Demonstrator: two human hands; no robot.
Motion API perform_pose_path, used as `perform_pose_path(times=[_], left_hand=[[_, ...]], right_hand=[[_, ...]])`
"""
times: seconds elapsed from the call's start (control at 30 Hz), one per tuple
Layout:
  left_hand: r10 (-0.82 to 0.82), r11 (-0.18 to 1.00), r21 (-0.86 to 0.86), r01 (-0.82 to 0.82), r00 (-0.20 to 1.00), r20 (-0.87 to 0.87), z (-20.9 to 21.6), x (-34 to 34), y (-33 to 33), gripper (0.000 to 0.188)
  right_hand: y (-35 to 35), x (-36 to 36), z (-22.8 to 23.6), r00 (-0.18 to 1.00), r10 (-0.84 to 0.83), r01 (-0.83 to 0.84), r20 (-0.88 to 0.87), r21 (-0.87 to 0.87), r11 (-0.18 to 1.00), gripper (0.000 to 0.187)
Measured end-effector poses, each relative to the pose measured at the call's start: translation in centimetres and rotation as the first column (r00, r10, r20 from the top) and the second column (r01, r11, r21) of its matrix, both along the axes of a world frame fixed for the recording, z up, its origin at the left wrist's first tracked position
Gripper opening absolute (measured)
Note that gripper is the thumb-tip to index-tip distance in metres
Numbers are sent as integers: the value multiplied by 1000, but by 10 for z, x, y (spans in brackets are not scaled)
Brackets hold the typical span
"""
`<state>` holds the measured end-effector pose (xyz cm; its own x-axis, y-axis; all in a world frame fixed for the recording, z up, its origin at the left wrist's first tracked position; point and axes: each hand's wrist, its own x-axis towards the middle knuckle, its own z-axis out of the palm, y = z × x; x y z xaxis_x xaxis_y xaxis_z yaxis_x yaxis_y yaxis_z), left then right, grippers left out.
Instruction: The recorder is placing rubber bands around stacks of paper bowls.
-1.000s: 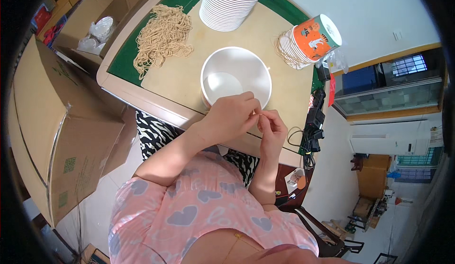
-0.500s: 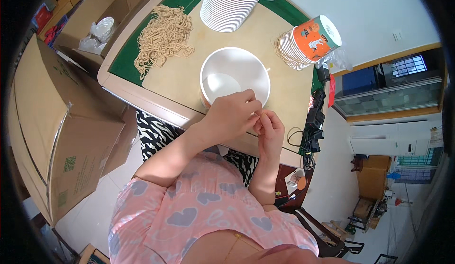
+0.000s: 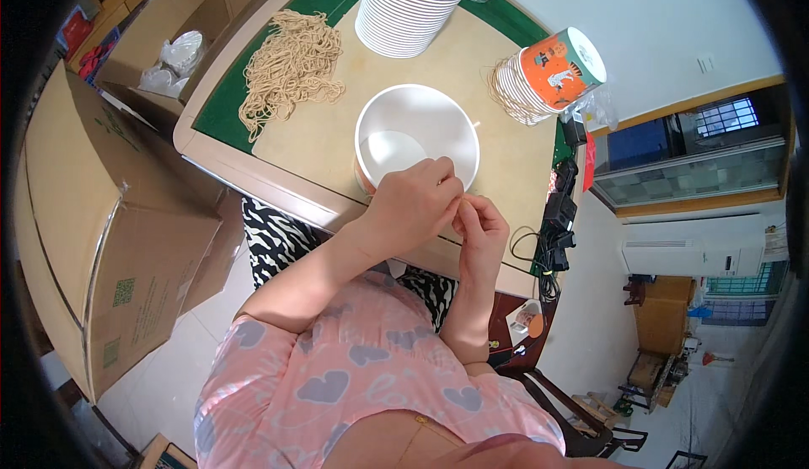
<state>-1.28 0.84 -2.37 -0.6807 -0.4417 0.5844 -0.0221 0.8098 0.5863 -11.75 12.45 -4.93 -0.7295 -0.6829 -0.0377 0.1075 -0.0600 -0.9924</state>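
Observation:
My left hand (image 3: 415, 203) and my right hand (image 3: 484, 231) meet fingertip to fingertip at the near right side of a large white-lined paper bucket (image 3: 451, 123). Both are closed in a pinch; whatever lies between the fingers is hidden or too fine to name. The bucket stands on the table with its mouth up and tilted toward me, and its inside looks bare. Beyond it on the left lies a tangled heap of beige cord (image 3: 295, 69). To the right, a stack of orange paper buckets (image 3: 552, 77) lies tilted, with beige cords hanging about its rims.
A tall stack of nested paper buckets (image 3: 409, 10) stands at the table's far side. Power adapters and cables (image 3: 558, 212) run along the right edge. Open cardboard boxes (image 3: 152, 267) crowd the left, one holding plastic-wrapped items (image 3: 175, 60). The table's rounded wooden edge (image 3: 253, 181) is close to me.
My fingertips have shifted very slightly and pressed closer together. The bucket, the cord heap and the stacks stay essentially where they were.

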Motion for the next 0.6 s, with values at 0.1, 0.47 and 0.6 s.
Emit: perform_pose_path(times=[0.1,0.47,0.6], left_hand=[[-2,994,106,4,1000,-27,2,1,-2,10],[-20,912,410,26,1000,-20,6,10,-15,9],[-52,869,492,57,998,-22,8,11,-16,10]], right_hand=[[-3,2,6,1000,-15,15,-23,17,1000,10],[-14,8,22,838,28,23,-545,87,996,23],[-18,12,23,855,96,-32,-510,133,991,30]])
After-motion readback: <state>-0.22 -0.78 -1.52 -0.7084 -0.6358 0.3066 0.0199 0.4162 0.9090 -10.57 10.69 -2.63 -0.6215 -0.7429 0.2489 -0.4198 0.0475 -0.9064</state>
